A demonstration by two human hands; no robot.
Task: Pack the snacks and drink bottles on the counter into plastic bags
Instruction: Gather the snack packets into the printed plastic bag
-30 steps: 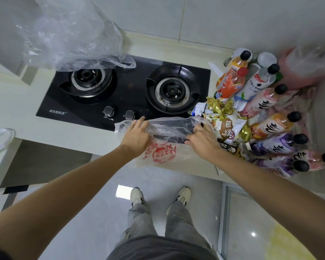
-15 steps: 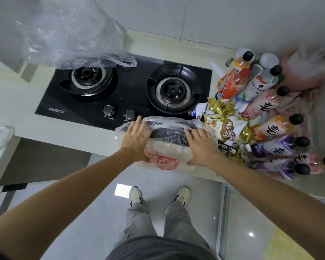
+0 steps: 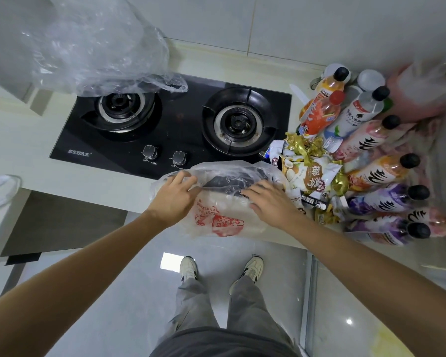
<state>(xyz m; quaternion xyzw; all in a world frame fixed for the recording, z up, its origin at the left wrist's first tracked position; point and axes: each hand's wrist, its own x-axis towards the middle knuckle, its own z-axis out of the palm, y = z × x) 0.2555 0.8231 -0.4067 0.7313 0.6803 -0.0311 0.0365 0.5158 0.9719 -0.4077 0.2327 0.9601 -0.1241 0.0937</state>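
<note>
A clear plastic bag with red print (image 3: 220, 220) lies over the counter's front edge, in front of the stove. My left hand (image 3: 176, 197) grips its left rim with curled fingers. My right hand (image 3: 269, 200) presses and pinches the bag's right side. A pile of snack packets (image 3: 308, 176) with gold wrappers sits just right of the bag. Several drink bottles (image 3: 379, 173) with black caps lie in a row at the right, with more bottles (image 3: 322, 114) behind them.
A black two-burner gas stove (image 3: 170, 124) fills the counter's middle, its knobs (image 3: 162, 153) just behind the bag. A large crumpled clear bag (image 3: 98, 45) covers the left burner's back. A pink bag (image 3: 423, 91) sits at far right. My feet stand on the floor below.
Both hands shifted on the red-printed bag: the left hand curled onto its rim, the right slid inward over the top, and the bag's printed side bunched and dropped over the counter edge.
</note>
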